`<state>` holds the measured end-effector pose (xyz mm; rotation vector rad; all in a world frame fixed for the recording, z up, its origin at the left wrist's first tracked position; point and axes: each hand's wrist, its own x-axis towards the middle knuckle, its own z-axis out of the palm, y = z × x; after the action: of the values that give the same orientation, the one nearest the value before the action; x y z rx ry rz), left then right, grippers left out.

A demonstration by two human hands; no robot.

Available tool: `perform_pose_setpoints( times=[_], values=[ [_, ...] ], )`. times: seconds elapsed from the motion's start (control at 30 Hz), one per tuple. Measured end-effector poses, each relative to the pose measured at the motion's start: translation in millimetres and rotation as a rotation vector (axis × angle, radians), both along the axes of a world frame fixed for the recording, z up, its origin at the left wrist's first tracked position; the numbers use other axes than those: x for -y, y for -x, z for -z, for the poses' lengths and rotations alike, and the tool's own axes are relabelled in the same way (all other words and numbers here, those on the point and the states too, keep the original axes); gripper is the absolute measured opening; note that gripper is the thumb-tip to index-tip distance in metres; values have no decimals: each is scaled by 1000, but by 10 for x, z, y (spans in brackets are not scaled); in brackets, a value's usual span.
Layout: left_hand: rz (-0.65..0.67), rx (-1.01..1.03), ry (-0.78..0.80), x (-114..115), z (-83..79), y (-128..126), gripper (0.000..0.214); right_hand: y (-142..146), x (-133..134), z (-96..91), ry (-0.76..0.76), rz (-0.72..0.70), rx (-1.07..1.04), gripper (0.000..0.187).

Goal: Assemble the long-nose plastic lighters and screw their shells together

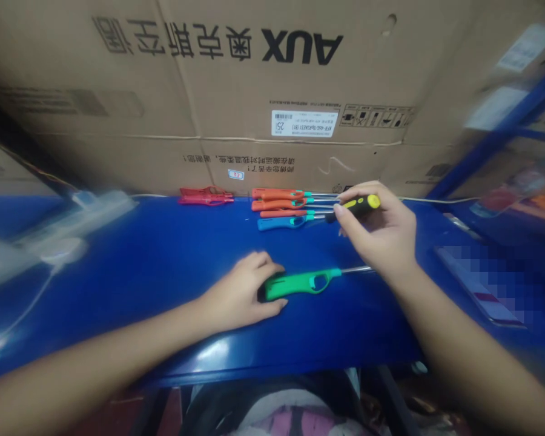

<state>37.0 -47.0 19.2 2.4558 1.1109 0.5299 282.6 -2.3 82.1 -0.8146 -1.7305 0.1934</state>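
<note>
A green long-necked gas lighter lies on the blue tabletop, its metal neck pointing right. My left hand is closed around the butt end of its handle, thumb on the near side and fingers on the far side. In my right hand is a screwdriver with a black and yellow handle, pinched between thumb and fingers. Its shaft cannot be made out clearly. Just left of that hand, several orange lighters and a blue lighter lie side by side, their necks partly hidden behind the fingers and screwdriver.
Red plastic pieces lie at the back against a large cardboard sheet. On the right rests a phone-like flat object, partly pixelated. A white cable and blurred white items are at the left. The blue table ends near my lap.
</note>
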Motion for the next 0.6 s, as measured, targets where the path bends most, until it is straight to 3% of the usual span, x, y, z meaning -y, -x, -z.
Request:
perform_pose_setpoints(
  times=[0.07, 0.17, 0.27, 0.43, 0.6],
  values=[
    [9, -5, -5, 7, -12, -14, 47, -169, -92, -65, -61, 117, 281, 6],
    [39, -40, -9, 22, -38, -48, 36, -380, -200, -93, 114, 236, 757, 11],
    [40, -41, -2, -6, -77, -43, 31, -523, -296, -40, 306, 332, 1040, 12],
    [40, 72, 65, -213, -133, 54, 28, -698, -419, 51, 581, 356, 1101, 16],
    [-29, 97, -33, -536, -144, 154, 34, -773, -427, 20, 873, 408, 1152, 21]
  ],
)
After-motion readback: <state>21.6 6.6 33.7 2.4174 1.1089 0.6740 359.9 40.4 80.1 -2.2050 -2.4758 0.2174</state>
